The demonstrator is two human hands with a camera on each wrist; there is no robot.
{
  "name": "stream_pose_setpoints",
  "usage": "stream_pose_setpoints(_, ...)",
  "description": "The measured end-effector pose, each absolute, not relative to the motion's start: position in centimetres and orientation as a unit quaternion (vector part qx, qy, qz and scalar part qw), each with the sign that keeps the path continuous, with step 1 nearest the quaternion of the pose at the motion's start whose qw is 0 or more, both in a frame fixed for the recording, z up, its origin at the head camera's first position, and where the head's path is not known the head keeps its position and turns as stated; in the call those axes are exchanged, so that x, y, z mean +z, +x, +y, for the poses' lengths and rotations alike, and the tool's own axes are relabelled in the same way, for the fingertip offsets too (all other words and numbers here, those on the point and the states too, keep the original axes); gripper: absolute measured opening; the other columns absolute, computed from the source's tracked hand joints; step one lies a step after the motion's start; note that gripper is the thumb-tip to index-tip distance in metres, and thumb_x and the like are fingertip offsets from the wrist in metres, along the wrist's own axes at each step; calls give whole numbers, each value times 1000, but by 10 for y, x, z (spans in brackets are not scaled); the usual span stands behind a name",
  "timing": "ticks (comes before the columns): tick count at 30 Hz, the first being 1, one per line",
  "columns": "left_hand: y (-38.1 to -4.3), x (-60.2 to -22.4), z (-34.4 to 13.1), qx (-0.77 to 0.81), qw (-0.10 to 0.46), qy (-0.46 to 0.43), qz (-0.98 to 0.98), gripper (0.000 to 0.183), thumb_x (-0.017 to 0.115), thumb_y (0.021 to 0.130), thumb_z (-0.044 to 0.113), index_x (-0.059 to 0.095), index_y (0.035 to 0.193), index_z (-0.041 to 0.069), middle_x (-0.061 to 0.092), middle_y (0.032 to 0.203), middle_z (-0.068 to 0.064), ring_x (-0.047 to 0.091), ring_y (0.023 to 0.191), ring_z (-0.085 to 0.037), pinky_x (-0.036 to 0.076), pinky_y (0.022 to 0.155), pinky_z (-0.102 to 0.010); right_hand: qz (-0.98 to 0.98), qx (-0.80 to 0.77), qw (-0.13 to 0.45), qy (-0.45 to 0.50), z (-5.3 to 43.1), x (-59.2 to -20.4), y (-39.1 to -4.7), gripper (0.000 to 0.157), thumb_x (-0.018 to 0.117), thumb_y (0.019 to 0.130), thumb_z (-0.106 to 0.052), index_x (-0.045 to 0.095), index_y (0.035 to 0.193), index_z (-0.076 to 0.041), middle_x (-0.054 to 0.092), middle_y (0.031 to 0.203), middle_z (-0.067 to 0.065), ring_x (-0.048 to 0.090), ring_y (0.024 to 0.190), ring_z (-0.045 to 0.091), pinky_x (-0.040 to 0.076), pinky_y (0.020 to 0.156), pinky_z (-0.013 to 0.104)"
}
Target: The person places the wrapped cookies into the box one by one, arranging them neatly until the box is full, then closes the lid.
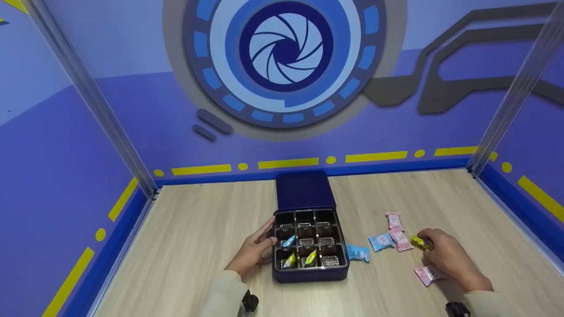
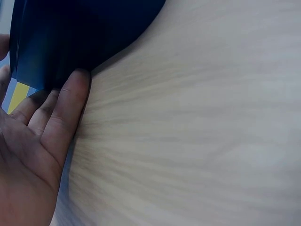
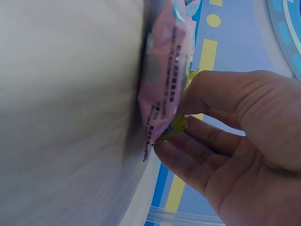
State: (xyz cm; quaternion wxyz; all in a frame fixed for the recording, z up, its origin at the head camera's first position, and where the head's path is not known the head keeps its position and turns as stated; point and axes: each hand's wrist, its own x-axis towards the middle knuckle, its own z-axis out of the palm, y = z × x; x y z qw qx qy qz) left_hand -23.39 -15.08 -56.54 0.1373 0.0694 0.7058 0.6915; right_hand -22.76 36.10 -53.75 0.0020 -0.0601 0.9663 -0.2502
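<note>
A dark blue box (image 1: 310, 276) stands on the table, its black inner tray split into several compartments. My left hand (image 1: 253, 248) rests against the box's left side, fingers fairly straight; the left wrist view shows fingertips touching the dark wall (image 2: 89, 37). Two yellow-wrapped candies (image 1: 310, 259) sit in the front row's left and middle compartments, and a blue-wrapped candy (image 1: 288, 241) lies in the middle row's left one. Right of the box, my right hand (image 1: 449, 255) pinches another yellow-wrapped candy (image 1: 421, 242) between thumb and fingers. A pink-wrapped candy (image 3: 162, 70) partly hides it in the right wrist view.
The box's lid (image 1: 304, 191) lies opened back behind it. Blue candies (image 1: 381, 241) and pink candies (image 1: 401, 240) are scattered between the box and my right hand; one pink candy (image 1: 428, 275) lies near that wrist. Printed panels (image 1: 291, 149) wall the table's back and sides.
</note>
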Motion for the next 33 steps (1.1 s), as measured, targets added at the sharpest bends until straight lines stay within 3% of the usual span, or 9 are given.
stream_pose_setpoints(8,-232,-565,-151,686,136,69,711,66,62,109,24,33,169,30,15,176,-13,39,149,-44,58,97,-53,967,-248,10,-49,362,-536,-229,41,70,88,11,62,128,14,62,125,35,60,117,53,47,100,71)
stream_pose_setpoints(18,-236,-569,-152,692,141,70,705,67,63,108,23,35,168,29,16,176,-15,33,151,-47,57,96,-59,962,-266,-22,-55,363,-539,-225,31,65,94,13,63,125,13,65,121,32,62,114,52,48,98,70)
stream_pose_setpoints(33,-235,-565,-150,682,138,62,715,67,63,107,23,35,168,31,20,175,-11,41,148,-44,59,94,-55,965,-260,2,-30,365,-535,-229,31,63,99,7,63,130,11,64,127,34,58,120,55,43,103,73)
